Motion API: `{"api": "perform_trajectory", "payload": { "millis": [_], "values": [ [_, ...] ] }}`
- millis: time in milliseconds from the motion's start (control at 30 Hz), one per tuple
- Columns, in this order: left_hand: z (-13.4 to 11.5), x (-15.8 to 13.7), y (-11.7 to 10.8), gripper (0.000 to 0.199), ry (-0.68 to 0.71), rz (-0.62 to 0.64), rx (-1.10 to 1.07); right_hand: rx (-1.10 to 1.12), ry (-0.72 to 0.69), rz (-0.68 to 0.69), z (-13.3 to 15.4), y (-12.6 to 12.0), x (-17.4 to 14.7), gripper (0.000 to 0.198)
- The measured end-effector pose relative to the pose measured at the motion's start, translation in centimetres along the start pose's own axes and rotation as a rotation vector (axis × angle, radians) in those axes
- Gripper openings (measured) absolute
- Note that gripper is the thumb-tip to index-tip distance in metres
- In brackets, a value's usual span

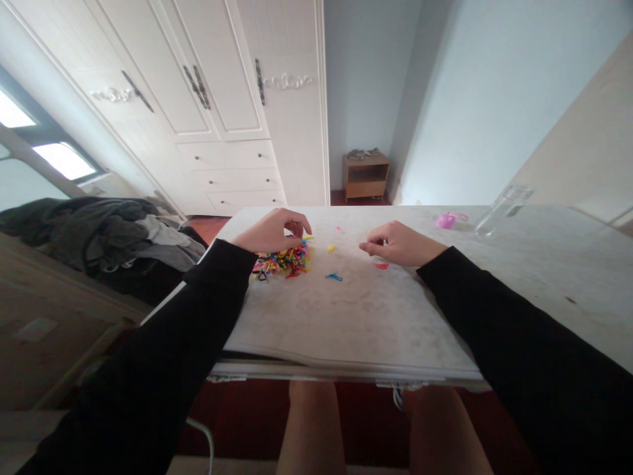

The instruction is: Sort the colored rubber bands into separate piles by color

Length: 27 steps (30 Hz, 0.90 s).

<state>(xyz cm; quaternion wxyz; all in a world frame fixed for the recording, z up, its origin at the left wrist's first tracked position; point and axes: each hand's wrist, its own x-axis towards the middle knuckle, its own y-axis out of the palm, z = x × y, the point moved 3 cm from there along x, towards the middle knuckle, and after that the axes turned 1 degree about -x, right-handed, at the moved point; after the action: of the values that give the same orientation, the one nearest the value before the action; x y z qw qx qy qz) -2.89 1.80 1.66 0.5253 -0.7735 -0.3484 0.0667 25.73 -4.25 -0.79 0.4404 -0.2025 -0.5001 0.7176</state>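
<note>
A heap of small, brightly coloured looped pieces [284, 259], whose exact kind I cannot make out, lies on the left of the white table [346, 310]. My left hand [277, 229] is over the heap, its fingers curled and their tips brought together at its far right edge; what they pinch is hidden. To the right, my right hand [395, 243] is closed in a pinch just above the tabletop, and anything in it is too small to tell. Between the hands lie a blue piece [334, 277], a yellow piece [331, 249] and a pink piece [339, 229]. A red piece [381, 266] rests beneath my right hand.
Past my right hand are a round pink object [446, 220] with a loop and a clear bottle [504, 211]. Dark and grey clothes [99, 231] are heaped left of the table. A white wardrobe [212, 119] and a small wooden cabinet [366, 178] stand beyond it.
</note>
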Motion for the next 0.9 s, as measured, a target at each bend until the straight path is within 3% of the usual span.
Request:
{"api": "perform_trajectory", "payload": {
  "millis": [200, 467, 633, 767, 900],
  "values": [
    [0.2, 0.1, 0.2, 0.022, 0.019, -0.038, -0.069, -0.006, -0.009, -0.001, 0.0, 0.0, 0.0, 0.055],
    [0.2, 0.4, 0.8, 0.015, -0.015, -0.138, -0.315, -0.013, -0.027, -0.042, 0.3, 0.0, 0.1, 0.054],
    [-0.1, 0.7, 1.7, 0.020, -0.042, -0.169, -0.426, 0.017, -0.096, -0.120, 1.4, -0.1, 0.2, 0.041],
    [-0.3, 0.9, 2.3, 0.024, -0.023, -0.191, -0.463, 0.090, -0.196, -0.090, 2.8, 0.6, 0.3, 0.025],
    [-0.7, 1.0, 2.5, 0.024, 0.005, -0.206, -0.520, 0.117, -0.269, -0.068, 3.8, 1.6, 0.4, 0.029]
  ]
}}
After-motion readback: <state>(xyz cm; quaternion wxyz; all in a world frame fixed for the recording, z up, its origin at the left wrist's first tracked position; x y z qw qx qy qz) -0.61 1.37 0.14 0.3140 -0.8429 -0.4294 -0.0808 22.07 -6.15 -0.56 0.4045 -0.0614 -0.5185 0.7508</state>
